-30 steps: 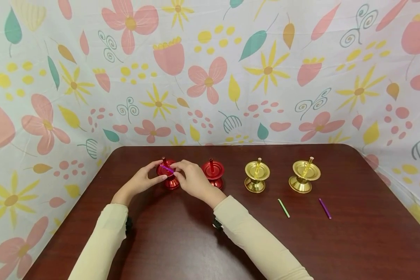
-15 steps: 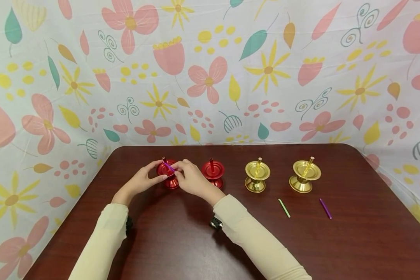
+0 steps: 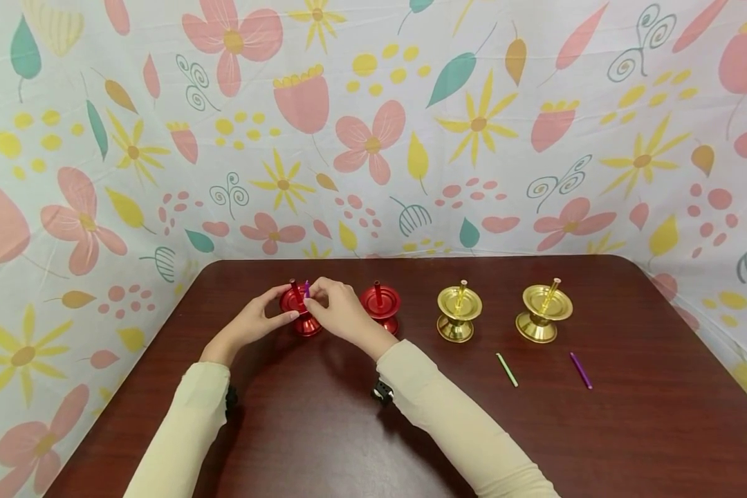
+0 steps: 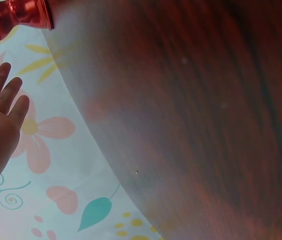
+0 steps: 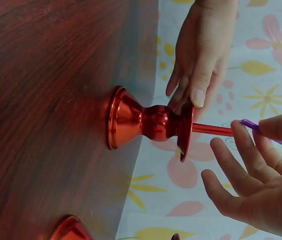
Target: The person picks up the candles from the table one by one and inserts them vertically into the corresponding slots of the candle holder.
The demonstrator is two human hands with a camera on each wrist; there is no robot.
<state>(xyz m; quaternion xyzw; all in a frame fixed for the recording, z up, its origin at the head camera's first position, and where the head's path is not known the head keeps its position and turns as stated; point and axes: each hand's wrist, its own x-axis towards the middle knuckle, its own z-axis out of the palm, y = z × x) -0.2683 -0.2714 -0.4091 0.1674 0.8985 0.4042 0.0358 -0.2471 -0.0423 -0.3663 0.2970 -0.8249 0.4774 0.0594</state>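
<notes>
Purple candle point(image 5: 250, 125), pinched by our right hand point(image 3: 341, 308), juts out both ways; our left hand point(image 3: 250, 324) holds a red candlestick point(image 5: 158, 123).

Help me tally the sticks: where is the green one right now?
In the head view, the green stick lies on the table right of centre, left of a purple stick and nearer the camera than both gold stands.

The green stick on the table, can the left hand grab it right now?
Probably not easily: the left hand holds the leftmost red holder, and the right sleeve lies between that hand and the green stick.
</notes>
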